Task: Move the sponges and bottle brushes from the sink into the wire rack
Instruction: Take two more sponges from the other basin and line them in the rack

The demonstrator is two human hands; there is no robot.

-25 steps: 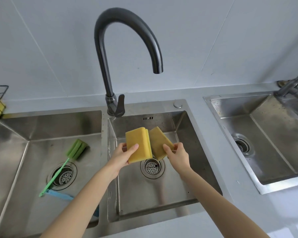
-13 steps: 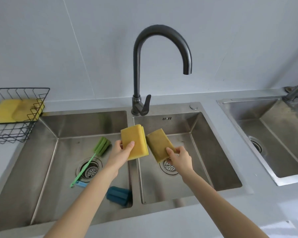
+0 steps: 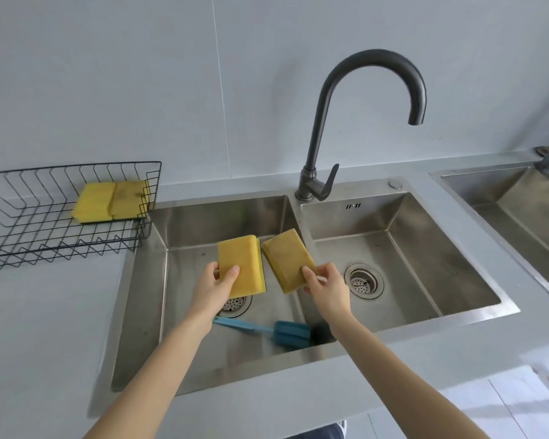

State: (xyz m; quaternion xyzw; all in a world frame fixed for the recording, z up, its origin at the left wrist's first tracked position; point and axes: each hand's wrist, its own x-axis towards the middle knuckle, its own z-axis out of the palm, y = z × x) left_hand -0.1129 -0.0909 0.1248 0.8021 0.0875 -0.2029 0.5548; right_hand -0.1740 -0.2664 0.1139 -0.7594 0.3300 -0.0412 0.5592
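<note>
My left hand (image 3: pixel 214 288) grips a yellow sponge (image 3: pixel 243 264) by its lower edge, held upright above the left sink basin (image 3: pixel 197 223). My right hand (image 3: pixel 325 288) grips a second, browner yellow sponge (image 3: pixel 287 259) over the divider between the basins. The two sponges hang side by side, slightly apart. A blue bottle brush (image 3: pixel 286 332) lies on the left basin's floor near the front. The black wire rack (image 3: pixel 29 236) stands on the counter at the left, with two yellow sponges (image 3: pixel 111 201) lying in its back right corner. The green brush is hidden behind my left hand.
A dark curved faucet (image 3: pixel 324 122) rises behind the divider, spout over the right basin (image 3: pixel 425 248). A second steel sink (image 3: pixel 520 210) lies at the far right. Grey counter (image 3: pixel 45 327) lies between the rack and the front edge.
Both hands have carried their sponges leftward, from above the right basin to over the left basin and divider. My view has swung left, bringing the wire rack fully into sight.
</note>
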